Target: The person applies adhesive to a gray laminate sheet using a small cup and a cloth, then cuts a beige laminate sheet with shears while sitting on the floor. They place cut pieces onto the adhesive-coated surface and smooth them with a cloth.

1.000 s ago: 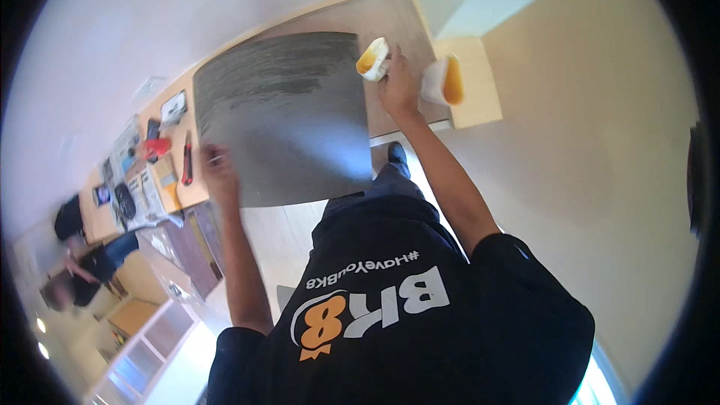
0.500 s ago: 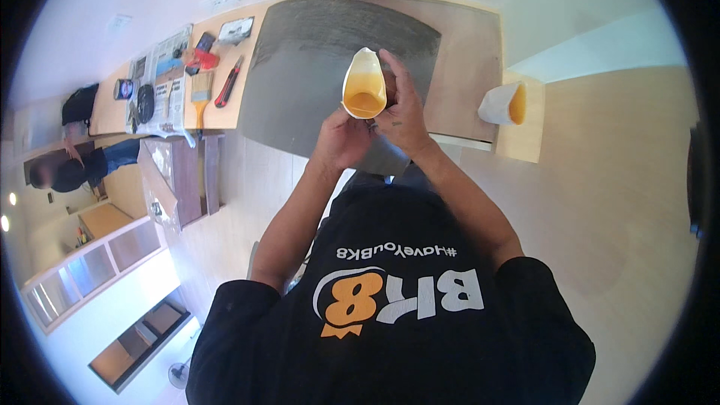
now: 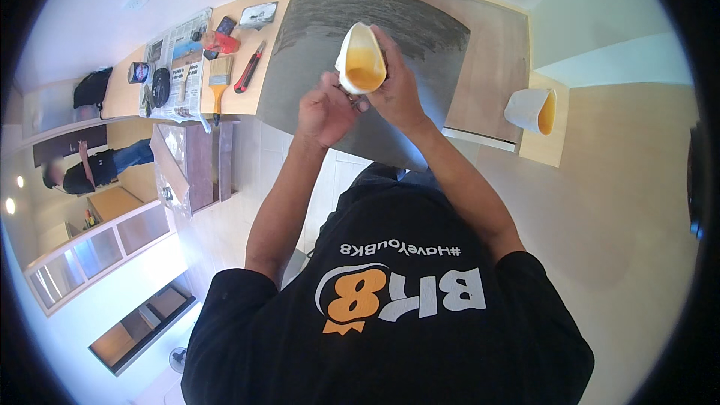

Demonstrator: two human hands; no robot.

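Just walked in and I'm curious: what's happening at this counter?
A person holds a white cup of yellow-orange liquid in the right hand, above a grey-coated board on the wooden counter. The left hand is right beside it, fingers by the cup's base. A second similar cup stands on a ledge to the right. A paintbrush and tools lie on newspaper to the left.

The small white plastic cup point(image 3: 361, 67) looks smooth, its orange-yellow inside glossy. Beneath it, the grey slab point(image 3: 360, 37) is matt and streaky-rough. Left of the slab lie crinkled newspaper sheets point(image 3: 180, 67) on pale smooth wood.
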